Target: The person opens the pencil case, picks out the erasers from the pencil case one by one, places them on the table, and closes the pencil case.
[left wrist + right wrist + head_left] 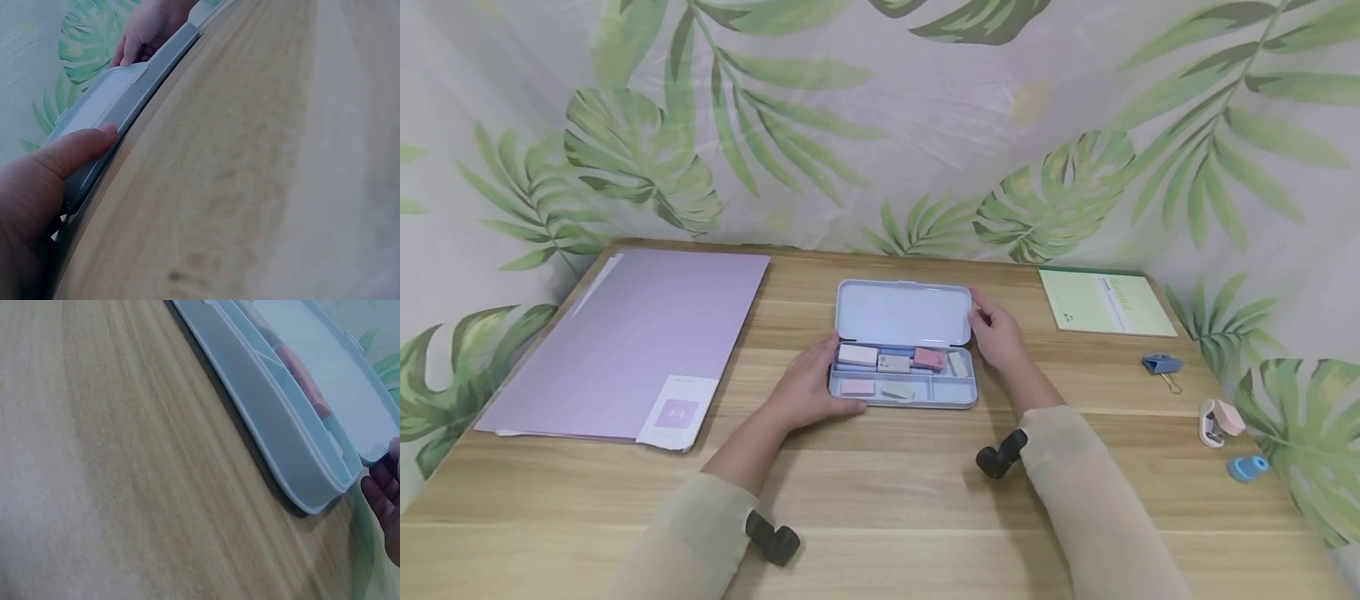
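A light blue pencil case (952, 391) lies on the table with its lid (902, 312) raised at the back. Several small eraser-like blocks sit inside: in the back row a white one (857, 356), a grey one (893, 364) and a pink one (929, 359), and in front a paler pink one (857, 387). My left hand (808, 385) grips the case's left end, its thumb along the front wall in the left wrist view. With curled fingers at the lid's right edge, my right hand (1002, 337) holds the lid near its corner.
A large purple folder (640, 333) with a white label lies at the left. To the right are a pale green notebook (1108, 302), a blue binder clip (1162, 364), a small pink-and-white item (1217, 422) and a blue cap-like piece (1247, 468) near the table's edge.
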The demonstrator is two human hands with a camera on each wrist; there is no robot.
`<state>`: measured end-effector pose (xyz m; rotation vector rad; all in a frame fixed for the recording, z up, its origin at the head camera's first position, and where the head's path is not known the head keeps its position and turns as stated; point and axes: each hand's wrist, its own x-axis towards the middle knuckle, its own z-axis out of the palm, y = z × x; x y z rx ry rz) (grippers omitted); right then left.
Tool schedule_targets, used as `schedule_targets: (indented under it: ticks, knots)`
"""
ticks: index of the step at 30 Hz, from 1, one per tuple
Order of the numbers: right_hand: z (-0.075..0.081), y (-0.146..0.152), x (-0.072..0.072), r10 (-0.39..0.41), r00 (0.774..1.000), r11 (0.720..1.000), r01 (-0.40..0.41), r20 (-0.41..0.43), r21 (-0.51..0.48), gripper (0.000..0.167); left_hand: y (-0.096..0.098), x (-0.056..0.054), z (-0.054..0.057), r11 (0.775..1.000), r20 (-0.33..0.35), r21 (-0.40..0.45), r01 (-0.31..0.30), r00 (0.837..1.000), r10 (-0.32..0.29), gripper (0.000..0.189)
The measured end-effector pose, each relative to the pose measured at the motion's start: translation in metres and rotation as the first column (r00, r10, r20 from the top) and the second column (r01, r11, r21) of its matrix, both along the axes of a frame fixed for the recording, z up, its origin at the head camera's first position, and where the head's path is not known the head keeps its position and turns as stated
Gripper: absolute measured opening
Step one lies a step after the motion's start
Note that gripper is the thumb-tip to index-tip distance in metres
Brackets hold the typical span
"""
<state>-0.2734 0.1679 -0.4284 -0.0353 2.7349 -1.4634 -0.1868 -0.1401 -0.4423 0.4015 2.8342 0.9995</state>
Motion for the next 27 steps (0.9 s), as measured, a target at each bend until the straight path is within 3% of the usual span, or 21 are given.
schedule_targets:
  ticks: [7,15,21,23,25,27]
  knots:
    - [0.001,-0.001,0.005,-0.011,1.000,1.000,0.011,-0.006,-0.006,0.049,0.000,0.000,0.001,1.000,-0.016,-0.027,-0.012,1.000,0.012,0.124]
    - [0.003,-0.002,0.008,-0.032,0.999,0.999,0.032,-0.006,0.007,0.049,0.002,-0.003,-0.002,1.000,-0.011,-0.001,-0.008,1.000,0.008,0.124]
    - [0.014,-0.016,0.027,-0.110,0.977,0.993,0.115,-0.184,0.021,0.042,0.003,-0.002,-0.002,1.000,-0.015,-0.002,-0.003,1.000,0.003,0.125]
    - [0.018,-0.026,0.035,-0.051,0.968,0.996,0.067,-0.244,0.058,0.038,0.003,-0.002,-0.002,1.000,-0.019,-0.002,-0.008,1.000,0.008,0.126]
    - [0.020,-0.038,0.042,0.067,0.961,0.992,-0.035,-0.268,0.123,0.034,0.001,-0.002,-0.002,1.000,-0.029,-0.005,-0.008,1.000,0.008,0.125]
    - [0.021,-0.050,0.048,0.201,0.943,0.965,-0.145,-0.265,0.216,0.033,0.000,-0.001,-0.002,1.000,-0.035,-0.008,-0.001,0.999,0.000,0.124]
